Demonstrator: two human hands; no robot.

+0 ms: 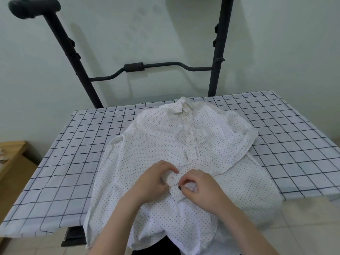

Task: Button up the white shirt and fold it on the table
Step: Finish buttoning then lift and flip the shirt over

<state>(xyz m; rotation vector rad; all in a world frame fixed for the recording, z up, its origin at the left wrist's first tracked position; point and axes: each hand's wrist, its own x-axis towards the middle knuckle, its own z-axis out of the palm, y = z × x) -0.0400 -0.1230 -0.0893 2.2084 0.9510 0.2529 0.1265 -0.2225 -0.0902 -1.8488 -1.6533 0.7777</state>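
Shirt [165, 144]: centre of frame, flat on bench [64, 144], collar [184, 107] at far edge, hem overhanging near edge. Left hand [154, 179] and right hand [200, 188]: side by side on lower placket. Metal rack [73, 57]: behind bench, upper frame. Wooden furniture [11, 159]: left edge.

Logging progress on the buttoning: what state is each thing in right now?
white shirt: flat, front up, hem hanging off the table, upper placket closed
collar: closed
left hand: pinching placket fabric
right hand: pinching placket fabric
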